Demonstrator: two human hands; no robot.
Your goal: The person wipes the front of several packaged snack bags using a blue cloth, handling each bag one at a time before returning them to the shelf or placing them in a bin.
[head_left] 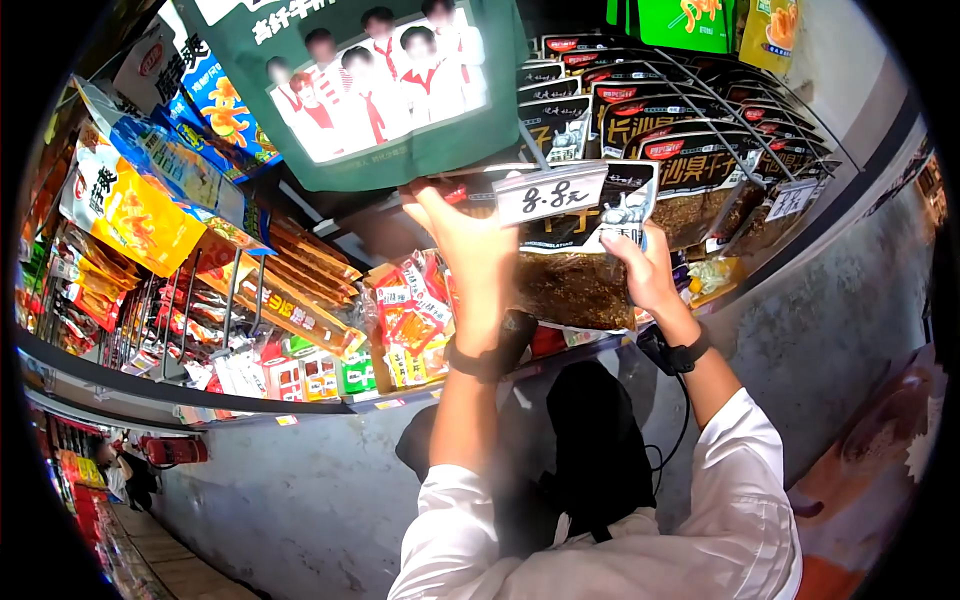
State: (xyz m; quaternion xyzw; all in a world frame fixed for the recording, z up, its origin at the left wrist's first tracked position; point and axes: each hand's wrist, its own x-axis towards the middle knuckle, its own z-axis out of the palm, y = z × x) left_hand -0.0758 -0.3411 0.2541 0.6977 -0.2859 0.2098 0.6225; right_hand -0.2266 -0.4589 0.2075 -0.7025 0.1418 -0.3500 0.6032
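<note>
A black plastic snack bag [577, 289] with a clear lower window, showing brown food pieces, hangs at the front of the rack. My right hand [645, 266] grips its right edge, thumb on the front face. At the bag's upper left corner is my left hand [465, 225], its fingers bent around the top edge and partly hidden. A white price tag [551, 193] with handwriting on a hook end covers part of the bag's front. Just above my left hand hangs a large dark green package [337, 161] with a printed group photo.
Similar black bags [690, 176] hang on metal hooks [705, 124] at right. Yellow snack bags [139, 217] and long snack packs [300, 315] hang at left. Small packets [412, 300] fill a lower shelf with a dark front edge [225, 394]. Far left, a person [127, 472] is down the aisle.
</note>
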